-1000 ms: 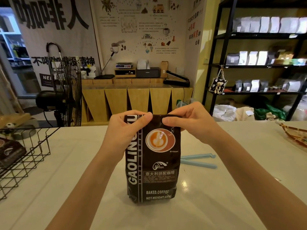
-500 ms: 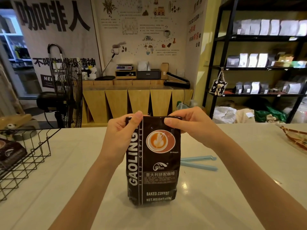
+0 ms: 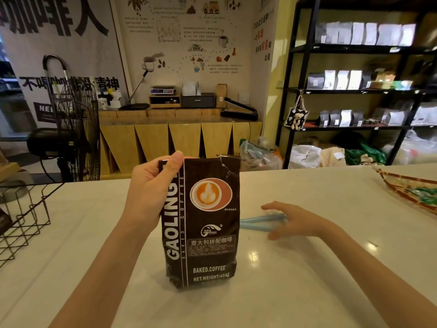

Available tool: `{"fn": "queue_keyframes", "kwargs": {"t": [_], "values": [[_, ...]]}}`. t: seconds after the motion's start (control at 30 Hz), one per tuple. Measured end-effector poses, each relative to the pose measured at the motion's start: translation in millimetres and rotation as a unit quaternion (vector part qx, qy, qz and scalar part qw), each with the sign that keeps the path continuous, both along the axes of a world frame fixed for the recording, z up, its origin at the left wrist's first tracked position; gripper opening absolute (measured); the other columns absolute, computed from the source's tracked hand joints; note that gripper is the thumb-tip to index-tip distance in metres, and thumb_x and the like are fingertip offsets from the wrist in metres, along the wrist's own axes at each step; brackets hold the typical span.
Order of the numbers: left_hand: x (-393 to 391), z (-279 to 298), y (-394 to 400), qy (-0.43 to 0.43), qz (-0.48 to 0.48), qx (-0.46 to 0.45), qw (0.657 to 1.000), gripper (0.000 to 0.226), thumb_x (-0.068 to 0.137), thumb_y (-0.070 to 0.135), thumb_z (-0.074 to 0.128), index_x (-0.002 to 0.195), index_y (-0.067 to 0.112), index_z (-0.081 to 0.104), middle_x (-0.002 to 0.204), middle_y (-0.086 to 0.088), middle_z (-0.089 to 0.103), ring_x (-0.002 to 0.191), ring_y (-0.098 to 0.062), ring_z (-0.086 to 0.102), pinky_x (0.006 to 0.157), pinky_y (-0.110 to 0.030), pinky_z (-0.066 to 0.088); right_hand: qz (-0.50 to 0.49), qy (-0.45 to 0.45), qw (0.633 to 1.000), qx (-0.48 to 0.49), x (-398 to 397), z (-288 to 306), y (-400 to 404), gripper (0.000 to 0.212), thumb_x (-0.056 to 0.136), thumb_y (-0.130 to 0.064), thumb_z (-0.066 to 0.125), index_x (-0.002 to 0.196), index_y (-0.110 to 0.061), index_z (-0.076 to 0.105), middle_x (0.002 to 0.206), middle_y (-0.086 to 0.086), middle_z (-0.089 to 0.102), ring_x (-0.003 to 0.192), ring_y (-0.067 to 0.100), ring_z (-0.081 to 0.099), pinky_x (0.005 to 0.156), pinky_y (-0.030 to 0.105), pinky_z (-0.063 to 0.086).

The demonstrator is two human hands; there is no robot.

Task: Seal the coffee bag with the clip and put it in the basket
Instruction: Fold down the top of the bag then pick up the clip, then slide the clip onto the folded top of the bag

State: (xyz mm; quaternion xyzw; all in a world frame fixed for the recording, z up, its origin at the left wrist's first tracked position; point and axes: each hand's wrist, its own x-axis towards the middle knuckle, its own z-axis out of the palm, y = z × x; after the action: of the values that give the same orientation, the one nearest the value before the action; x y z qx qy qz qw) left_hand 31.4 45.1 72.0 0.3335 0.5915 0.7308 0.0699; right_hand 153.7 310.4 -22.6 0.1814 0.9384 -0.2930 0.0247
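Observation:
A dark brown coffee bag stands upright on the white counter, its top folded flat. My left hand pinches the bag's upper left corner, thumb on the front. To the right of the bag lies a light blue clip, flat on the counter. My right hand hovers over the clip's right end with fingers spread, blurred, holding nothing. The black wire basket sits at the left edge of the counter.
A dark packet lies inside the basket. A woven tray rests at the counter's far right. Beyond the counter stand a black floor fan, a wooden cabinet and black shelves with bags.
My right hand has let go of the bag's top and dropped right to the clip on the counter. My left hand keeps hold of the bag's top corner.

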Motion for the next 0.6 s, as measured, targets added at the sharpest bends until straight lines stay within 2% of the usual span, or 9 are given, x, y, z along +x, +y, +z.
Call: {"fn": "queue_keyframes", "kwargs": {"t": [0.07,0.13,0.23,0.37,0.47,0.53,0.6], "values": [[0,0,1,-0.003,0.002,-0.002,1.000,0.020,0.074,0.038,0.052,0.071,0.025,0.067,0.058,0.005,0.072,0.055,-0.012,0.068,0.050,-0.022,0.056,-0.017,0.008,1.000,0.009,2,-11,7,0.066,0.069,-0.033,0.075,0.126,-0.029,0.043,0.130,-0.007,0.045,0.120,0.017,0.043,0.100,0.029,0.035],[0,-1,1,-0.006,0.006,-0.004,1.000,0.020,0.078,0.035,0.051,0.074,0.023,0.066,0.057,0.006,0.072,0.055,-0.010,0.068,0.049,-0.021,0.055,-0.028,0.030,0.999,0.013,2,-16,10,0.052,0.069,-0.033,0.074,0.115,-0.030,0.049,0.120,-0.007,0.051,0.110,0.016,0.049,0.090,0.026,0.038],[0,-1,2,-0.013,0.010,-0.004,1.000,0.020,0.083,0.031,0.050,0.074,0.022,0.065,0.055,0.008,0.071,0.053,-0.009,0.067,0.047,-0.019,0.054,-0.012,0.063,0.998,0.027,-1,-23,12,0.029,0.075,-0.030,0.070,0.097,-0.031,0.052,0.112,-0.004,0.057,0.100,0.018,0.052,0.085,0.029,0.041],[1,-1,2,-0.017,0.005,0.001,1.000,0.022,0.073,0.039,0.053,0.075,0.021,0.065,0.057,0.007,0.072,0.054,-0.009,0.068,0.048,-0.019,0.054,-0.018,0.123,0.991,0.040,-2,-34,8,0.021,0.077,-0.027,0.069,0.074,-0.038,0.051,0.108,0.000,0.063,0.096,0.019,0.056,0.083,0.027,0.043],[1,-2,3,-0.015,-0.004,0.007,1.000,0.026,0.070,0.041,0.052,0.077,0.021,0.066,0.058,0.006,0.072,0.056,-0.010,0.068,0.049,-0.020,0.054,-0.042,0.149,0.988,0.007,-1,-36,7,0.014,0.078,-0.026,0.068,0.075,-0.034,0.058,0.111,0.002,0.064,0.103,0.021,0.057,0.091,0.029,0.043],[0,-2,3,-0.016,-0.006,0.007,1.000,0.028,0.070,0.042,0.052,0.078,0.020,0.067,0.059,0.005,0.072,0.057,-0.011,0.068,0.050,-0.021,0.055,-0.083,0.210,0.973,-0.038,-4,-24,4,0.004,0.079,-0.025,0.067,0.081,-0.026,0.065,0.109,0.000,0.065,0.103,0.019,0.058,0.094,0.033,0.043],[-2,-3,4,-0.020,-0.008,0.008,1.000,0.027,0.070,0.041,0.053,0.078,0.021,0.068,0.060,0.003,0.072,0.058,-0.013,0.068,0.051,-0.022,0.056,-0.101,0.294,0.945,-0.098,-7,5,-6,0.005,0.081,-0.024,0.064,0.084,-0.023,0.068,0.097,-0.004,0.067,0.092,0.015,0.059,0.084,0.031,0.045]]}}
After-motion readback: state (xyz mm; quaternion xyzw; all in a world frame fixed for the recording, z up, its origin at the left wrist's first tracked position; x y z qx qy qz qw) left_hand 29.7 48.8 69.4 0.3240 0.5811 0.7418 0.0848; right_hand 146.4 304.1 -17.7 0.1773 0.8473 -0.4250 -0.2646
